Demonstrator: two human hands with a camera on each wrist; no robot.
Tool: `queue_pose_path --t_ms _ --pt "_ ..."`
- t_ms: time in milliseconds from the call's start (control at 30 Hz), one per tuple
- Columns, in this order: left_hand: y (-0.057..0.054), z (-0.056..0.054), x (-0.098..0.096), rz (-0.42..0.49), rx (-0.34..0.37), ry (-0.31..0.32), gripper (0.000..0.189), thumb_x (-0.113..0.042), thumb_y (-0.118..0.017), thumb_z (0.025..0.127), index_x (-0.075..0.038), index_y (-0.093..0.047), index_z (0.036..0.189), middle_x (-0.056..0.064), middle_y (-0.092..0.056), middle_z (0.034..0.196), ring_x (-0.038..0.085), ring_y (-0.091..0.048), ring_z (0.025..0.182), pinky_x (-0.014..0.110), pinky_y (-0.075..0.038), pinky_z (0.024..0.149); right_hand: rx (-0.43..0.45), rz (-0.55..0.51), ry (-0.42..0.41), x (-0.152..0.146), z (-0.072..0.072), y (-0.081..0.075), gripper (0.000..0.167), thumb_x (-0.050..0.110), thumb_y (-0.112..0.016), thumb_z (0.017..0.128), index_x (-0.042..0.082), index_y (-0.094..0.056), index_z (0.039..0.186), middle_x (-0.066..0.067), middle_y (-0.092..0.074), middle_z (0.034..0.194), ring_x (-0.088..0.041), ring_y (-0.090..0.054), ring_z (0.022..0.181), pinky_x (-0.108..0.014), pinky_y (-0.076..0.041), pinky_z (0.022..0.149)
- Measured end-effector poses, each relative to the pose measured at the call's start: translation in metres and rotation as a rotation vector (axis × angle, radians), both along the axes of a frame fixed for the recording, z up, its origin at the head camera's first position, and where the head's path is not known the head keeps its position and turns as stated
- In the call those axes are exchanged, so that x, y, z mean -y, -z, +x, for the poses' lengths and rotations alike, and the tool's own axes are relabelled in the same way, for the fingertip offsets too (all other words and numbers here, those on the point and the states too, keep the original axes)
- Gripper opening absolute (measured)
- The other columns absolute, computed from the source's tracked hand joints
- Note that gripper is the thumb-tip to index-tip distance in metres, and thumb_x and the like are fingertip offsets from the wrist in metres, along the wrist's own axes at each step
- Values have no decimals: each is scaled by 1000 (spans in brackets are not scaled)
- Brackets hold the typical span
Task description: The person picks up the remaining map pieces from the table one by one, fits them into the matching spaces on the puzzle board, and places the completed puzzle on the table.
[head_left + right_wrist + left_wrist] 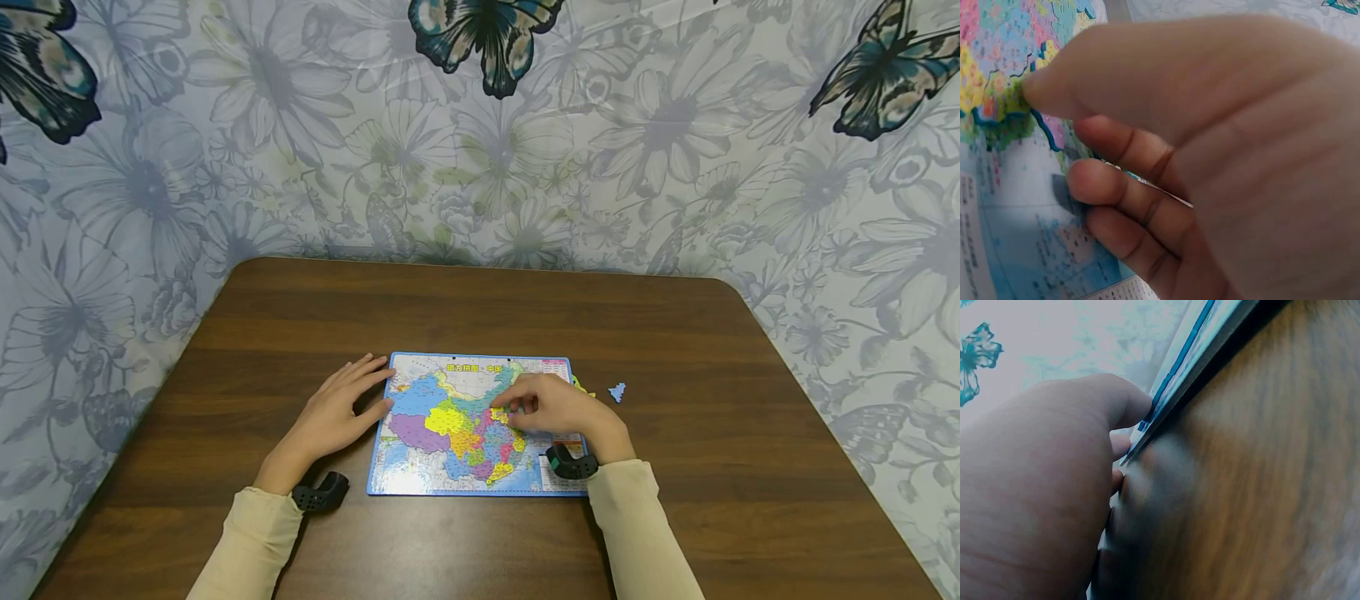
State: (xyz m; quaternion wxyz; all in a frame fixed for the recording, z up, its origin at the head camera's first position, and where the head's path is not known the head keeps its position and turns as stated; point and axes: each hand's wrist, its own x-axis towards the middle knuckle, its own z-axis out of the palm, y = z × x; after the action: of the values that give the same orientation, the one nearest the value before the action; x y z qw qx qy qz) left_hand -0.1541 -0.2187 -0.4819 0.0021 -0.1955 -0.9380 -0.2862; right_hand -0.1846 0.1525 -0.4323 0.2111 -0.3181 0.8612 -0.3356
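Observation:
A map jigsaw board [465,383] with a blue rim lies on the table, its coloured pieces fitted together across the middle. My left hand [337,412] rests at the board's left edge with fingers extended, fingertips and thumb touching the rim [1175,365]. Over the right half of the map, my right hand [558,408] pinches a small yellow puzzle piece [498,414] between thumb and forefinger. In the right wrist view the thumb tip meets the yellow piece [1007,103], and the other fingers are curled in. The forefinger is mostly hidden there.
A loose blue puzzle piece [617,392] lies on the brown table [465,308] right of the board. Yellow-green pieces [583,387] show at the board's right edge, partly hidden behind my right hand. Flowered cloth [525,183] with butterflies hangs behind the table.

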Motion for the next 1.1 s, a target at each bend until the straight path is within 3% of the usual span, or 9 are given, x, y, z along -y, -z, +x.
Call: queue_pose_path --t_ms 367,1100 --pt "1 0 0 2 2 0 58 -39 -66 101 -13 -54 151 12 -41 163 37 -27 155 62 -19 126 14 -8 55 3 0 1 22 20 -80 92 13 -74 112 5 -61 86 -12 -55 74 -25 -52 68" --pt "0 -1 0 0 1 1 58 -39 -66 101 -13 -54 151 12 -41 163 37 -27 156 63 -19 126 -30 82 176 8 1 1 26 33 -87 85 18 -67 94 7 -55 73 -8 -49 67 -26 -46 66"
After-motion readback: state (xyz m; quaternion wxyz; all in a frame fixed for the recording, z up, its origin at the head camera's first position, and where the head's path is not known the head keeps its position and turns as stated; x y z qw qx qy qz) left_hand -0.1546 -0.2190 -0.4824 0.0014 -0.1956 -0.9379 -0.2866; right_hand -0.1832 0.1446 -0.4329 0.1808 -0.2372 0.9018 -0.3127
